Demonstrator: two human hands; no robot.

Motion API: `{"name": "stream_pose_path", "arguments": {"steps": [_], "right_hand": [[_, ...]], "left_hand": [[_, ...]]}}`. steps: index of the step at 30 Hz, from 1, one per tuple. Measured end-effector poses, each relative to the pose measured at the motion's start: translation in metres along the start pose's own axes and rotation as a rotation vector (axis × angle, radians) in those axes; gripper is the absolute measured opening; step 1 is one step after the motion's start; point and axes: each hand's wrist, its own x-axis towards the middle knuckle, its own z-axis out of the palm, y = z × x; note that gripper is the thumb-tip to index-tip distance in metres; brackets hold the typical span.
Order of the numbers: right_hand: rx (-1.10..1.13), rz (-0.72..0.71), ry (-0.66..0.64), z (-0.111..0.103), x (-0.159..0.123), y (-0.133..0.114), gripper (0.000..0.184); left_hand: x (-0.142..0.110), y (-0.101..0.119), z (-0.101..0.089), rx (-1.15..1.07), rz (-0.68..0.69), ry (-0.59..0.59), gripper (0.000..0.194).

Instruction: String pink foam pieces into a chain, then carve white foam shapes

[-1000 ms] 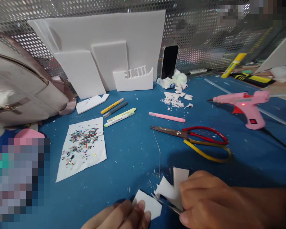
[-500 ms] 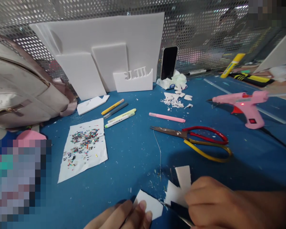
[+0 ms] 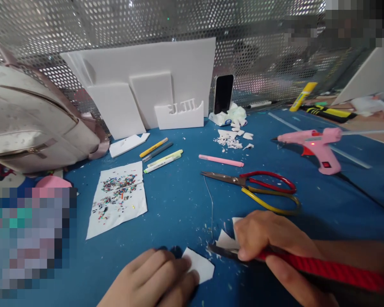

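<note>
My left hand (image 3: 156,277) rests at the lower middle, its fingers bent and pressing a small white piece of foam board (image 3: 201,266) against the blue table. My right hand (image 3: 272,243) is closed around a knife with a red ribbed handle (image 3: 329,268). The dark knife blade (image 3: 224,251) points left, a little apart from the pressed piece. Partly hidden under my right hand lie white foam offcuts (image 3: 225,239). Thin bent wire (image 3: 211,204) lies just beyond the blade.
Scissors (image 3: 227,178) with red and yellow handles lie beyond my right hand. A pink glue gun (image 3: 326,147) is at the right. Pens, including a pink one (image 3: 220,160), lie mid-table. Paper (image 3: 96,226) bears loose beads. White boards (image 3: 115,108) and a phone (image 3: 224,94) stand behind.
The knife blade has come away from the edge of the foam piece. My right hand has shifted up and left, showing the red handle. The whole view has tilted slightly.
</note>
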Motion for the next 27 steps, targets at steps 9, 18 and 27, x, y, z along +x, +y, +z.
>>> {"name": "stream_pose_path", "arguments": {"steps": [9,18,27], "right_hand": [[0.126,0.086,-0.144,-0.013,0.006,0.014,0.021],[0.080,-0.154,-0.147,-0.007,0.003,0.018,0.016],[0.044,-0.280,-0.095,-0.009,0.004,0.020,0.021]], "left_hand": [[0.008,-0.003,0.000,-0.455,-0.454,-0.078,0.015],[0.050,-0.004,-0.002,-0.638,-0.659,-0.173,0.008],[0.063,-0.045,-0.003,-0.334,-0.380,-0.119,0.007]]}}
